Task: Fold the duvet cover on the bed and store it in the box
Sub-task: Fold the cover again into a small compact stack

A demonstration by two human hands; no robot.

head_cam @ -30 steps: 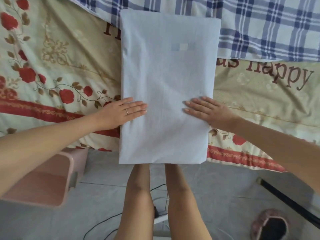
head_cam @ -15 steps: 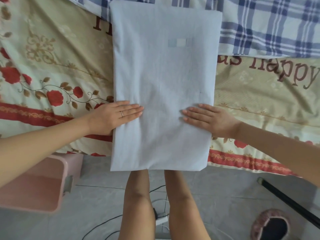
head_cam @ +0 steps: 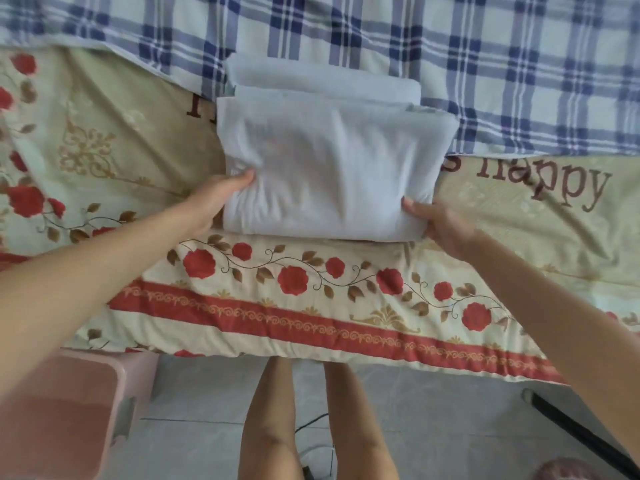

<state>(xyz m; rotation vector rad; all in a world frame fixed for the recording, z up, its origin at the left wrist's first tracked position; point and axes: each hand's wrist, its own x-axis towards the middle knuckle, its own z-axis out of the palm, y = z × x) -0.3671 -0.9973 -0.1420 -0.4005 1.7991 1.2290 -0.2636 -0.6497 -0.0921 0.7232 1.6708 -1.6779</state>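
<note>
The cover (head_cam: 332, 174) lies on the bed (head_cam: 311, 306) between the two hands, as a thick pale bundle of several layers. The layer edges are seen stepped at the side far from the hands. The left hand (head_cam: 211, 206) is set at the near left corner, with the thumb laid on top and the fingers hidden under the cloth. The right hand (head_cam: 446, 226) is set in the same way at the near right corner. So the bundle is pinched from both sides, but how the fingers lie beneath cannot be told.

The cloth is judged to be soft and limp, light for its bulk, and not fragile. Wrinkles are drawn around each thumb, so no stiffness can be expected. If it is lifted by the corners only, the middle will probably sag and the loose far layers may slide open. A better hold is judged to be with the palms pushed under from both sides and the thumbs pressing the top layers down. The box (head_cam: 69, 410) is seen below the left forearm, well apart from the cover.
</note>
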